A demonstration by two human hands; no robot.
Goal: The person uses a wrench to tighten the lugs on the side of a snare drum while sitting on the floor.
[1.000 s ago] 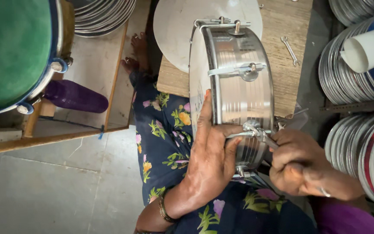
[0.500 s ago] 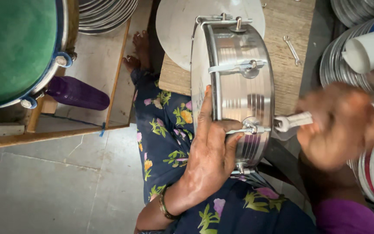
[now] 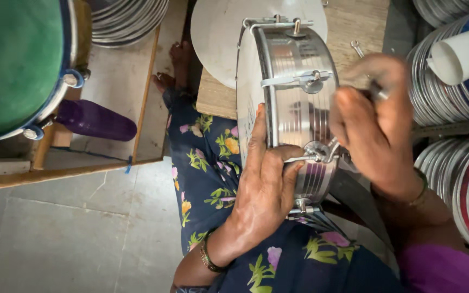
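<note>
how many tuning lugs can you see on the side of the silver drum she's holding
4. One at the top rim, one on the upper shell, one by the left hand thumb, one at the bottom edge. Others on the silver drum may be hidden behind it or the right hand.

No packages, signs or screens; one possible printed mark.

Faint dark markings, too small to make out, sit on the pale drumhead of the metal drum [image 3: 299, 103], on the face turned toward the flowered lap, just above the fingertips pressed against its rim. Whether they are a label or a stamp cannot be told. Nothing else around the drum shows a package, sign or screen.
</note>
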